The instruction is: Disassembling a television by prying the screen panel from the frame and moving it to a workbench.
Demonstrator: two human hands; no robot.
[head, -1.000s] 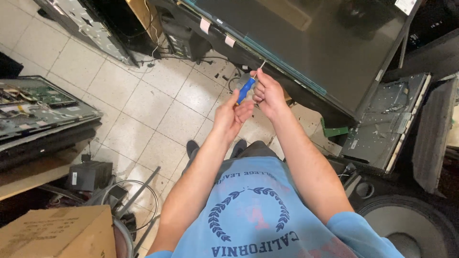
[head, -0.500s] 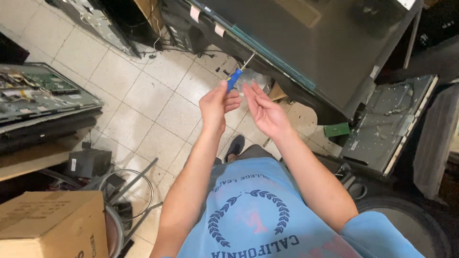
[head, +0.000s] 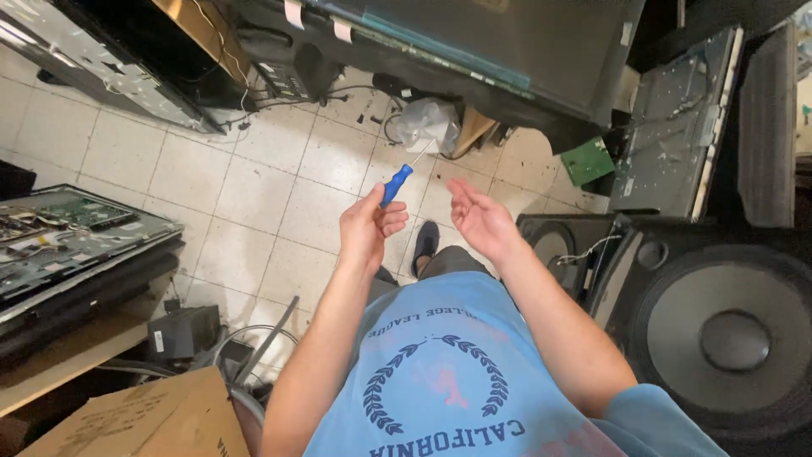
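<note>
Two bare hands are raised over the lap, above a tiled floor (head: 279,195). Left hand (head: 368,224) is curled around a blue-handled screwdriver (head: 397,183); the handle sticks out of the fist toward 1 o'clock, and the thin metal shaft runs on toward a clear plastic bag (head: 430,123) lying on the floor. Right hand (head: 479,216) is open, palm up, fingers loosely spread, holding nothing; it sits just beside the left hand, at its 3 o'clock, not touching the tool.

Containers: the clear bag at 12 o'clock from the hands is crumpled; its contents cannot be made out. A cardboard box (head: 144,423) at 7 o'clock, bottom edge of view, shows only its flaps; inside is hidden.

Surroundings: a large flat-screen panel (head: 507,51) leans across the top, at 12 to 1 o'clock, with pieces of pale tape on its lower edge. An opened panel with circuit boards (head: 76,237) lies flat at 9 o'clock. A big loudspeaker (head: 727,338) fills the 4 o'clock corner. A small green circuit board (head: 587,161) lies on the floor at 2 o'clock. A dark shoe (head: 425,241) shows between the hands, below them.
</note>
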